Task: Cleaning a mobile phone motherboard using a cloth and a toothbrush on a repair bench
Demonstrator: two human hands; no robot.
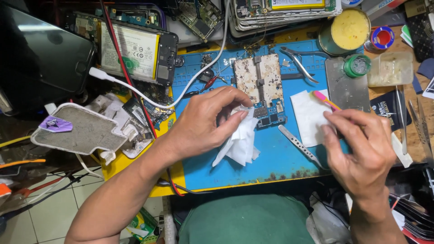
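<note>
Dead centre on the blue repair mat [275,162], the left hand [203,122] is pinching a crumpled white tissue [242,140] against the small circuit board [270,115], probably to pin it steady. At 3 o'clock the right hand [361,147] grips a pink brush [325,99] over a flat white wipe [307,117]. Metal tweezers [298,147] lie between the hands. Open mat sits toward 6; clutter crowds the 12 edge.

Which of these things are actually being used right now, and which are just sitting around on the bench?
In use:
left hand holding white tissue
right hand holding pink brush
circuit board in clamp

Lying about:
tweezers
pliers
white pad
tin of yellow paste
opened phone
</note>
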